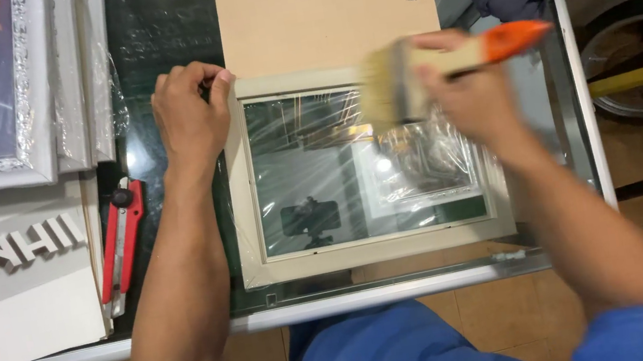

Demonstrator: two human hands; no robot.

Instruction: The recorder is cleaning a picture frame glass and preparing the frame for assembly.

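Frame point(378, 244) w/ glass pane: fragile, slick, so grip its rim. Your left hand point(191, 115) pinches frame's top-left corner; right hand point(466, 99) clenches brush point(448, 60) over frame's top edge.

Bare glass right of the frame point(379, 252) is open; a red cutter point(121, 246) blocks the left

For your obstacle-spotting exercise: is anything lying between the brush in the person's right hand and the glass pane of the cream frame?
Nothing visible does. The right hand holds the brush with its blurred bristles directly over the glass pane; the left hand grips the cream frame at its upper left corner, off the glass.
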